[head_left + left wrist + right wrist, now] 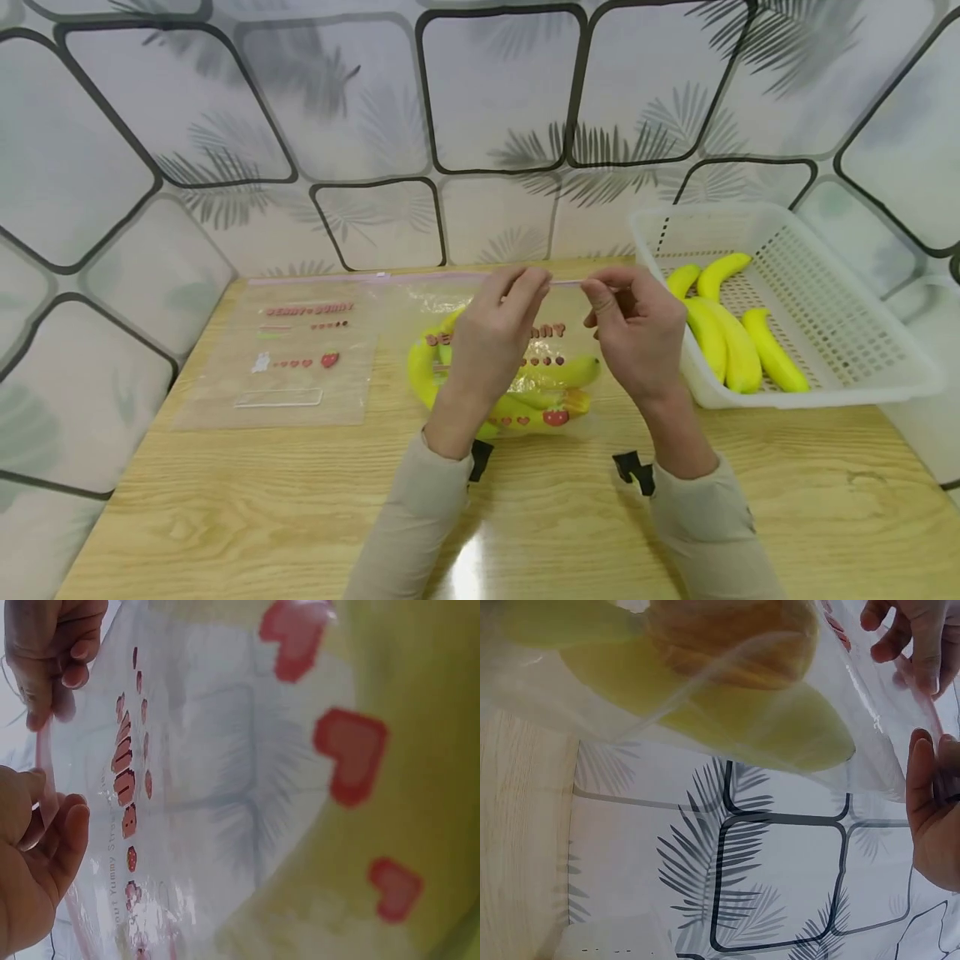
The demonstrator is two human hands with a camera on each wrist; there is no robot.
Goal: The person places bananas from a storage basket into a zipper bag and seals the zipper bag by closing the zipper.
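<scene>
A clear zip bag [572, 310] with red printed letters, hearts and a strawberry lies in the middle, holding yellow bananas [422, 371]. Both hands are at its pink zip edge [46, 746]. On the left part of this edge, my left hand [495, 333] pinches the strip between thumb and fingers. My right hand [637, 329] pinches the same strip a short way to the right, its other fingers curled. Through the plastic in the right wrist view, an orange-brown rounded thing [731, 641] shows beside yellow fruit. Part of the bag is hidden behind my left hand and forearm.
A second printed zip bag [300, 342] lies flat on the wooden table [300, 500] to the left. At the right stands a white plastic basket [847, 333] with several bananas [738, 350]. A patterned wall covering [495, 92] rises behind.
</scene>
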